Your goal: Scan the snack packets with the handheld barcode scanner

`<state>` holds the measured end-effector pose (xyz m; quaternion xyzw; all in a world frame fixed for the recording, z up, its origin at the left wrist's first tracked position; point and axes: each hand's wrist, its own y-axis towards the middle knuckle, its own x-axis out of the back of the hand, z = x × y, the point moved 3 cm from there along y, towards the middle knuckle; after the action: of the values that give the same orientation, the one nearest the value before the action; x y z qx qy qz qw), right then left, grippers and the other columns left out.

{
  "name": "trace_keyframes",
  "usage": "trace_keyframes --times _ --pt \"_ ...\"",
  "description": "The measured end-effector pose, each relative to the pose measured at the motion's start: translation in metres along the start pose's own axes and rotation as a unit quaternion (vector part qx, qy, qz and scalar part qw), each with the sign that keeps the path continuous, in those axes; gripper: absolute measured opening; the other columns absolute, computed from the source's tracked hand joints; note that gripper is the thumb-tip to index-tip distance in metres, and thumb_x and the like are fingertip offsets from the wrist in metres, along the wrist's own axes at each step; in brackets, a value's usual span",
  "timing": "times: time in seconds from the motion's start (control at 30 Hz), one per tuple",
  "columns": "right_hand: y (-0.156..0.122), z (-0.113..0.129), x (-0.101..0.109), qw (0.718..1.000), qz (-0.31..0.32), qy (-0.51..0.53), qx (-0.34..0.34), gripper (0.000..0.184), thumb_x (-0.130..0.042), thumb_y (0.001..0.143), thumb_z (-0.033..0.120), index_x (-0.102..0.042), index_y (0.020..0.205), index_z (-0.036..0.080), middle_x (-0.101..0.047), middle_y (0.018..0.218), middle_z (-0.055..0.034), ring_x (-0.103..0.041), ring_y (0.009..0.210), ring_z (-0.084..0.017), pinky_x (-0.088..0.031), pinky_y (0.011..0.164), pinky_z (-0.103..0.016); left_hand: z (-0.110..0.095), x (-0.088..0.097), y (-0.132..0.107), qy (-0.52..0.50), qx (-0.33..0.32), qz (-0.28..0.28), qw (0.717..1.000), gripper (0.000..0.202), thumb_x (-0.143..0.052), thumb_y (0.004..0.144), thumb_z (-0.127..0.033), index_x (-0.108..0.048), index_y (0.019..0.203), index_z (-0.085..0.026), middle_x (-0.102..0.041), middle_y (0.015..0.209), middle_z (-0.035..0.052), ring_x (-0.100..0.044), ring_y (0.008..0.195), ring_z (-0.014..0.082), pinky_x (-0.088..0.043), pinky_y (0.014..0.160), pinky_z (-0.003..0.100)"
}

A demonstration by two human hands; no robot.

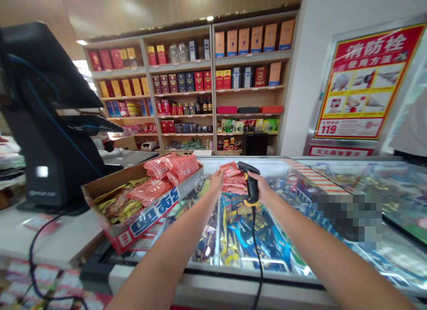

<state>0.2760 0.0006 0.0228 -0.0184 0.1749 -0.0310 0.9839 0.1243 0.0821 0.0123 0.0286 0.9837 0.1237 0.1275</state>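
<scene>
While the left fingers (218,175) pinch a pink packet (229,169) at its edge, right fingers (255,175) grip a scanner (252,189).

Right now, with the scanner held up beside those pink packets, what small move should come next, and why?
Probably a slight tilt of the scanner to aim at the top pink packet: the right hand already grips it close beside that packet, and the left hand is at the packet's edge, apparently steadying it. No barcode is legible here.
</scene>
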Motion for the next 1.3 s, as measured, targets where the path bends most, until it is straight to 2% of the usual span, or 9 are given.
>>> trace_keyframes --times 0.13,0.3,0.4,0.5,0.7,0.87,0.97,1.13,1.3 --pt "-0.023 -0.028 -0.04 0.994 0.014 0.071 -0.085 0.021 -0.059 0.075 0.041 -0.063 0.072 0.02 -0.067 0.062 -0.0045 -0.066 0.062 -0.02 -0.054 0.066 -0.034 -0.024 0.053 -0.005 0.079 -0.025 -0.043 0.996 0.024 -0.076 0.062 -0.029 -0.07 0.082 -0.016 -0.071 0.077 0.0061 -0.065 0.074 0.0198 -0.05 0.078 0.034" --pt "-0.045 -0.041 -0.063 0.99 0.004 0.073 -0.124 0.018 -0.06 0.078 0.036 -0.063 0.076 0.019 -0.067 0.062 -0.0037 -0.067 0.064 -0.02 -0.055 0.065 -0.034 -0.057 0.093 -0.02 0.154 -0.081 -0.104 0.979 0.044 -0.08 0.05 -0.015 -0.065 0.092 -0.016 -0.069 0.085 0.0057 -0.065 0.081 0.0217 -0.049 0.083 0.036" --pt "-0.051 -0.031 -0.059 0.99 -0.021 0.045 -0.132 0.016 -0.062 0.078 0.035 -0.062 0.075 0.019 -0.065 0.058 -0.0025 -0.066 0.059 -0.019 -0.055 0.06 -0.032 -0.064 0.095 -0.032 0.103 -0.135 -0.082 0.982 0.052 -0.078 0.051 -0.01 -0.062 0.099 -0.017 -0.068 0.096 0.0068 -0.065 0.089 0.0207 -0.049 0.085 0.034" --pt "-0.053 -0.005 -0.053 0.996 -0.035 0.053 -0.066 0.009 -0.064 0.076 0.027 -0.062 0.075 0.019 -0.066 0.06 -0.002 -0.066 0.058 -0.017 -0.055 0.059 -0.029 -0.059 0.097 -0.037 0.045 -0.157 -0.094 0.982 0.052 -0.078 0.052 -0.013 -0.061 0.101 -0.017 -0.068 0.098 0.0066 -0.066 0.088 0.0191 -0.051 0.083 0.032" --pt "-0.055 0.038 -0.063 0.992 0.038 -0.071 0.098 0.019 -0.071 0.066 0.031 -0.067 0.073 0.015 -0.064 0.052 -0.0032 -0.056 0.039 -0.014 -0.044 0.041 -0.024 -0.041 0.105 -0.028 -0.064 -0.072 -0.091 0.991 0.044 -0.08 0.051 -0.038 -0.063 0.083 -0.013 -0.064 0.067 0.0001 -0.061 0.058 0.0126 -0.051 0.061 0.028" --pt "-0.06 0.028 -0.067 0.968 0.086 -0.179 0.154 0.026 -0.075 0.06 0.035 -0.069 0.076 0.015 -0.06 0.045 0.0002 -0.054 0.037 -0.015 -0.043 0.041 -0.026 -0.044 0.109 -0.029 -0.035 -0.056 -0.08 0.995 0.041 -0.074 0.059 -0.047 -0.063 0.083 -0.015 -0.061 0.065 -0.0018 -0.058 0.053 0.0113 -0.048 0.05 0.024" --pt "-0.064 0.02 -0.064 0.954 0.086 -0.244 0.149 0.029 -0.077 0.059 0.036 -0.071 0.078 0.014 -0.06 0.044 0.0002 -0.054 0.037 -0.015 -0.042 0.041 -0.026 -0.049 0.109 -0.031 0.015 -0.098 -0.066 0.993 0.033 -0.07 0.066 -0.045 -0.065 0.081 -0.016 -0.06 0.061 -0.0018 -0.056 0.052 0.0114 -0.046 0.047 0.022" --pt "-0.066 0.018 -0.065 0.954 0.085 -0.254 0.134 0.032 -0.077 0.06 0.038 -0.072 0.079 0.014 -0.06 0.045 0.0 -0.054 0.037 -0.016 -0.041 0.04 -0.027 -0.053 0.108 -0.034 0.091 -0.177 -0.067 0.978 0.02 -0.069 0.07 -0.036 -0.068 0.075 -0.017 -0.063 0.063 0.0004 -0.061 0.065 0.0146 -0.048 0.06 0.023" --pt "-0.065 0.013 -0.064 0.957 0.107 -0.247 0.112 0.03 -0.076 0.059 0.038 -0.069 0.076 0.014 -0.059 0.044 0.0006 -0.053 0.036 -0.015 -0.04 0.038 -0.026 -0.053 0.115 -0.034 0.112 -0.183 -0.128 0.968 0.017 -0.065 0.074 -0.034 -0.068 0.076 -0.017 -0.065 0.067 0.0016 -0.06 0.069 0.0157 -0.046 0.065 0.024"
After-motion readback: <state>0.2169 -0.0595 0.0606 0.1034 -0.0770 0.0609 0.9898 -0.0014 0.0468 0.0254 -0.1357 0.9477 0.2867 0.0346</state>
